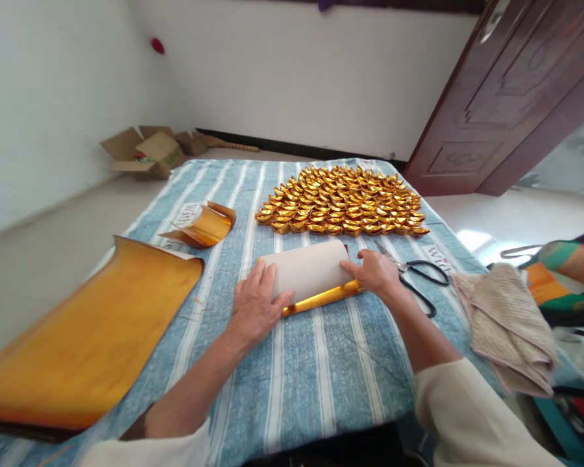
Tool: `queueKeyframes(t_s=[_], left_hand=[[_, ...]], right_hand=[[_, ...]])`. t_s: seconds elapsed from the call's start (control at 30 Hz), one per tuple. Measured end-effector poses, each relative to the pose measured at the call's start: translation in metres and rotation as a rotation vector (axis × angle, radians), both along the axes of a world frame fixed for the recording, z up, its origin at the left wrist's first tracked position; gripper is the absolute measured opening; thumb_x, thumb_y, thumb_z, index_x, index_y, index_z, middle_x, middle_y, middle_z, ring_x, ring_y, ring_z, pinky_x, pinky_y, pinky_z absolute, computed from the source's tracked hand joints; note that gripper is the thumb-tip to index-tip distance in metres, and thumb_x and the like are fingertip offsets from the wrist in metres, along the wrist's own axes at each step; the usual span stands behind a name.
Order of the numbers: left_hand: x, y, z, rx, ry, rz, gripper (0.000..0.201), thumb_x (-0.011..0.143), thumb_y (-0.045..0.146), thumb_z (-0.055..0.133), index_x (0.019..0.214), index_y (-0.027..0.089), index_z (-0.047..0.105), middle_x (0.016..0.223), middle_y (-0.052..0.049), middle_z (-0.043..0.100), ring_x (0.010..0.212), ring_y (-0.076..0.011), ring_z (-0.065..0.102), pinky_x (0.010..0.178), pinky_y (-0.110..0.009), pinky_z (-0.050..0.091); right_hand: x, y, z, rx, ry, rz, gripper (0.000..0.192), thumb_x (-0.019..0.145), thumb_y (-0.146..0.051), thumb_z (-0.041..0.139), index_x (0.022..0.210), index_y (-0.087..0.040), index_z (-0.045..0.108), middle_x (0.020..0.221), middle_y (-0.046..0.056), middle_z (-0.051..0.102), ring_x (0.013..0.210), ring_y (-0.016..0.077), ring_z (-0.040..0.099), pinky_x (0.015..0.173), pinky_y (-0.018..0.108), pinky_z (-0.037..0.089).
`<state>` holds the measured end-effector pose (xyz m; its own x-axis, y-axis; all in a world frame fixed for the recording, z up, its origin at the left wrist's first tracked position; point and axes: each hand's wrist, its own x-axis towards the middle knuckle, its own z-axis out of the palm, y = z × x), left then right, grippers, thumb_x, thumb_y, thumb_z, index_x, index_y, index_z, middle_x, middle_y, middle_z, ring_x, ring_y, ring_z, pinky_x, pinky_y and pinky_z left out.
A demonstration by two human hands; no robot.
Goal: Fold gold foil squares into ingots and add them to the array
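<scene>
In the head view a sheet of gold foil paper point(306, 269) lies with its white back up, curved, and a gold strip shows along its near edge. My left hand point(259, 299) is closed on the sheet's left end, fingers on the white back and thumb at the near edge. My right hand point(376, 271) grips the right end, with a finger or thumb on the white side. Just right of that hand lie black-handled scissors point(409, 266), partly hidden by it. Farther back stand rows of folded gold foil ingots point(343, 201).
A large stack of gold foil sheets point(87, 331) lies at the left, and a smaller curled stack point(207, 226) sits behind it. A beige cloth point(509, 324) rests at the table's right edge. Striped cloth point(321, 370) covers the table. Cardboard boxes point(150, 152) stand on the floor.
</scene>
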<state>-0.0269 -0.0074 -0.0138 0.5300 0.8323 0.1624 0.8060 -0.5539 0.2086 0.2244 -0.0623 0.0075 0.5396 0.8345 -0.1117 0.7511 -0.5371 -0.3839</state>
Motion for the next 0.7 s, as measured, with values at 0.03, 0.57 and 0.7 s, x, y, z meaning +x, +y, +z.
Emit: queueKeyframes(t_s=[0.03, 0.57, 0.7], left_hand=[[-0.002, 0.0, -0.001, -0.019, -0.037, 0.008, 0.055, 0.087, 0.042, 0.05, 0.133, 0.015, 0.038, 0.146, -0.02, 0.034, 0.134, -0.0316, 0.035, 0.105, -0.048, 0.033], [-0.033, 0.009, 0.008, -0.223, -0.542, 0.32, 0.064, 0.078, 0.029, 0.061, 0.137, 0.021, 0.039, 0.135, -0.009, 0.053, 0.111, -0.0258, 0.06, 0.097, -0.038, 0.048], [-0.041, 0.015, 0.004, -0.294, -0.729, 0.4, 0.059, 0.082, 0.03, 0.056, 0.138, 0.017, 0.039, 0.138, -0.014, 0.05, 0.103, -0.0238, 0.065, 0.088, -0.034, 0.054]], right_hand=[[0.001, 0.006, -0.003, 0.056, 0.075, 0.0, 0.046, 0.073, -0.053, 0.063, 0.097, -0.014, 0.068, 0.089, 0.015, 0.07, 0.088, 0.0276, 0.063, 0.07, 0.032, 0.042], [-0.023, 0.01, -0.021, 0.277, 0.845, 0.129, 0.024, 0.063, -0.038, 0.063, 0.073, -0.016, 0.06, 0.046, -0.006, 0.052, 0.036, 0.007, 0.042, 0.035, 0.019, 0.028], [-0.024, 0.01, -0.018, 0.287, 0.973, 0.103, 0.023, 0.063, -0.036, 0.067, 0.07, -0.016, 0.059, 0.042, -0.006, 0.051, 0.032, 0.0055, 0.038, 0.032, 0.017, 0.022]])
